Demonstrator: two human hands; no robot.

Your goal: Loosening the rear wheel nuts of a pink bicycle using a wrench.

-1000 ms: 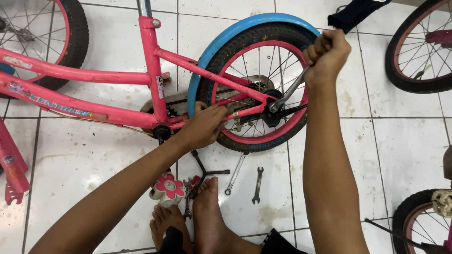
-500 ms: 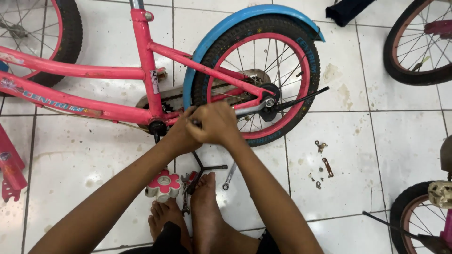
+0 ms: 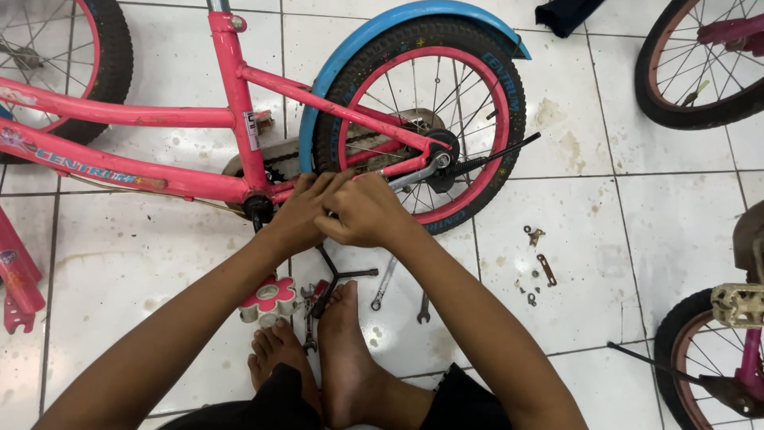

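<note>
Two hands: left hand, right hand curled, touching pink bike frame; grip unclear.

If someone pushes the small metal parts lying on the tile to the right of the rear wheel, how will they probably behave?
The small metal parts look tiny and loose, so they would probably scatter and slide on the glossy white tile floor. The round ones may roll away. The flat bracket likely only slides, being stiff and thin, and seems hard to pinch up.

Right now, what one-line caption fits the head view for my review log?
Both hands, left hand and right hand, meet at the pink bicycle by its rear wheel, with wrenches on the tiled floor.
</note>
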